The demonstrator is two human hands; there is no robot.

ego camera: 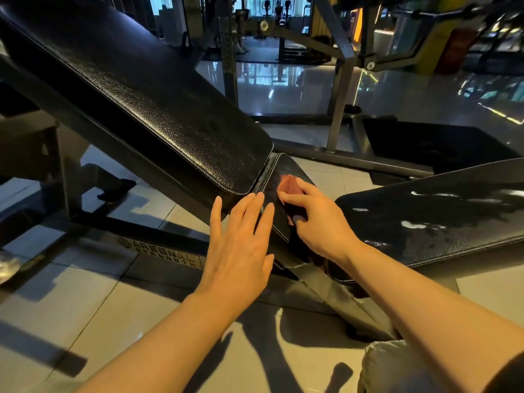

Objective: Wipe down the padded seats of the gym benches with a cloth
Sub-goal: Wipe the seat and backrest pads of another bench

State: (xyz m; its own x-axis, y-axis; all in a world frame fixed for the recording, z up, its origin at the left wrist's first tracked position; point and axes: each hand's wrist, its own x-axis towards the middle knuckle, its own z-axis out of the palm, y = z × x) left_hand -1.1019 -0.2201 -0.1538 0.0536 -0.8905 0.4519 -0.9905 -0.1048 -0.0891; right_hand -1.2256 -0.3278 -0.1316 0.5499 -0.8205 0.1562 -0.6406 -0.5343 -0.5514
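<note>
Right hand (314,219) pressed down on the small seat pad (279,194), fingers curled over a reddish cloth (287,184) that peeks out past the knuckles and again under the palm; bunched rather than spread flat, so only a little of it showing. Left hand (241,245) just beside, open and flat, fingertips resting along the stitched near edge of the same pad, holding nothing, seemingly steadying. Seat pad narrow and black, long axis running away from the body and slightly up toward the lower end of the big tilted back pad (147,100), the two almost meeting at a thin gap. Cloth lying at the far part of the seat, ahead of the right fingers, so probably a stroke along that axis, either on toward the gap or back toward the body. Right hand clearly the nearer and the working one. Off to the right, a second bench pad (442,217) with wet, shiny streaks, well apart from both hands. Grey tiled floor (85,293) below.
</note>
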